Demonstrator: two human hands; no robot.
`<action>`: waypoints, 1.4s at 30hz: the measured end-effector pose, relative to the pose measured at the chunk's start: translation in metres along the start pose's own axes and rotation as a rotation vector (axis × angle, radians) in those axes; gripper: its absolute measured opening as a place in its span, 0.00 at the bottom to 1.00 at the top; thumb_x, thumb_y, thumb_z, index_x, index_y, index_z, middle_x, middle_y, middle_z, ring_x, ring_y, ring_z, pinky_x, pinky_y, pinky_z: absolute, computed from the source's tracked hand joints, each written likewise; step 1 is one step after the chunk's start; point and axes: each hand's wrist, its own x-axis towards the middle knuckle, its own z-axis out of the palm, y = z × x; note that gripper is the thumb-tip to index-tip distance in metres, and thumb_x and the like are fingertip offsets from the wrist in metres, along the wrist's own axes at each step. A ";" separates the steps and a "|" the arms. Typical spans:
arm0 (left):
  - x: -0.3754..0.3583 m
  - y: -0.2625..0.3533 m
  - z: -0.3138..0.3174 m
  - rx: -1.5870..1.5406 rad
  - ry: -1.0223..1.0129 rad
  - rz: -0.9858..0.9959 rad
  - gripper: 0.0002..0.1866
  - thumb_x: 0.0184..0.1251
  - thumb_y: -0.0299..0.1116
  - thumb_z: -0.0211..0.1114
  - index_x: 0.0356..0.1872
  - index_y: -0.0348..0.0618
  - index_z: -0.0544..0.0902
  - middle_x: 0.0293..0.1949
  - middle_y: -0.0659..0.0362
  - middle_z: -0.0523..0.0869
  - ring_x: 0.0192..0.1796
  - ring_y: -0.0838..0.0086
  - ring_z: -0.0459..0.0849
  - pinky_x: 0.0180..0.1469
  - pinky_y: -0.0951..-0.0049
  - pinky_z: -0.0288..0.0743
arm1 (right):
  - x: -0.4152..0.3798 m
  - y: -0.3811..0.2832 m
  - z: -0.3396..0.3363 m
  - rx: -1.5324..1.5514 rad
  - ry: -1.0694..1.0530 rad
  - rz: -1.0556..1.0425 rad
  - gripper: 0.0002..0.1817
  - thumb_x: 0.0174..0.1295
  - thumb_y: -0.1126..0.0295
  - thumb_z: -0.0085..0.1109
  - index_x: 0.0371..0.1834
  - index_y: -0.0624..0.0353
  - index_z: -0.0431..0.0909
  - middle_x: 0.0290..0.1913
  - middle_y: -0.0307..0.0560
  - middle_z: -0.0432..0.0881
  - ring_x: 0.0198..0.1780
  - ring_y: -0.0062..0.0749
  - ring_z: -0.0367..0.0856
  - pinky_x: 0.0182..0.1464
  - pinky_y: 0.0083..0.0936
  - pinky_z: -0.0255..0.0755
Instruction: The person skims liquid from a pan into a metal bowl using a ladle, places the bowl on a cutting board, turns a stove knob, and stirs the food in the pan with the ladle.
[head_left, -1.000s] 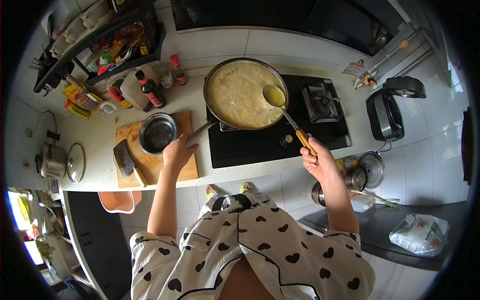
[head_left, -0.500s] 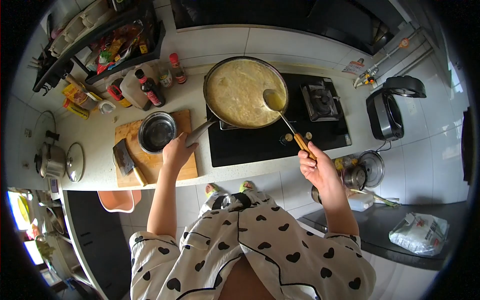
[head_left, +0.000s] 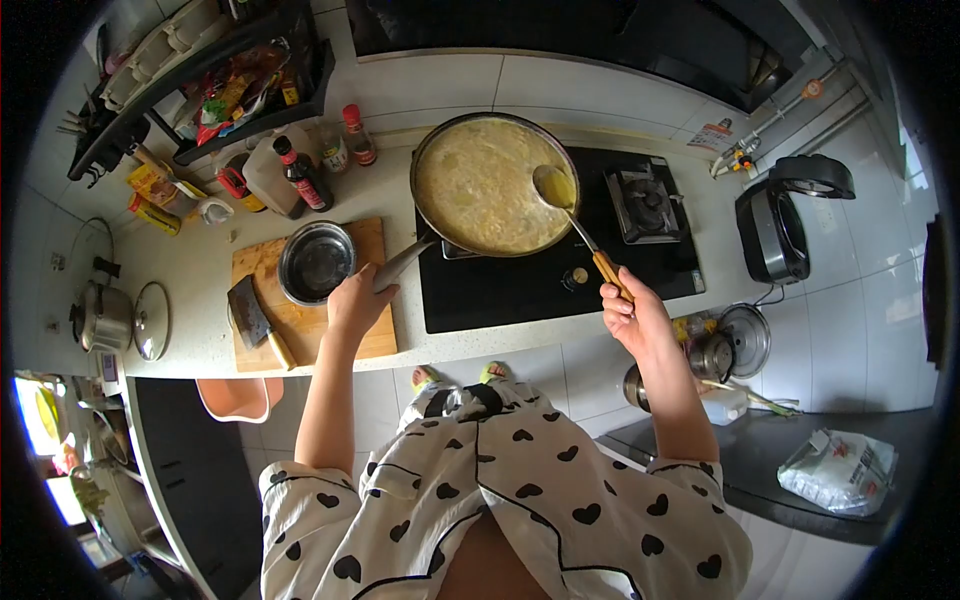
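Observation:
A wide wok (head_left: 480, 185) holding a pale yellow, soupy food sits on the left part of the black gas hob (head_left: 530, 300). My left hand (head_left: 355, 300) is closed round the end of the wok's handle. In my right hand (head_left: 635, 308) is the wooden handle of a metal ladle (head_left: 600, 262), whose bowl lies at the right side of the wok with yellow liquid in it. Beside my left hand, a metal bowl (head_left: 317, 263) rests on a wooden cutting board (head_left: 375, 335), and a cleaver (head_left: 249, 312) lies at the board's left side.
Bottles, among them a dark sauce bottle (head_left: 303, 175), stand behind the board. A second burner (head_left: 645, 205) and an open black appliance (head_left: 770, 235) are on the right. At the left stand a pot (head_left: 107, 318) and a glass lid (head_left: 151, 322). Below the counter is an orange basin (head_left: 240, 398).
The ladle's bowl has shifted slightly up and right within the wok, and its handle is steeper. My right hand has moved slightly up and right. My left hand keeps its hold.

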 end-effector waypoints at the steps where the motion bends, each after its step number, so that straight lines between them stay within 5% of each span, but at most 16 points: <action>1: 0.000 0.000 0.000 0.002 0.004 -0.002 0.24 0.57 0.52 0.63 0.47 0.45 0.77 0.34 0.49 0.85 0.40 0.55 0.84 0.41 0.58 0.77 | 0.003 -0.001 0.000 -0.008 0.001 -0.004 0.11 0.72 0.62 0.44 0.49 0.55 0.69 0.27 0.36 0.67 0.18 0.11 0.57 0.18 0.10 0.51; 16: -0.002 0.004 -0.006 -0.023 -0.025 -0.014 0.24 0.57 0.51 0.63 0.49 0.46 0.77 0.37 0.50 0.85 0.42 0.55 0.84 0.43 0.59 0.76 | 0.053 -0.028 -0.005 -0.146 0.022 -0.033 0.12 0.72 0.62 0.45 0.51 0.58 0.66 0.26 0.37 0.67 0.16 0.11 0.56 0.17 0.09 0.53; 42: -0.001 -0.001 0.000 -0.021 -0.014 -0.007 0.25 0.57 0.52 0.63 0.50 0.46 0.78 0.38 0.51 0.86 0.42 0.57 0.84 0.43 0.60 0.76 | 0.114 -0.034 0.036 -0.433 -0.028 -0.122 0.04 0.69 0.65 0.50 0.39 0.51 0.69 0.25 0.41 0.72 0.16 0.14 0.61 0.17 0.12 0.52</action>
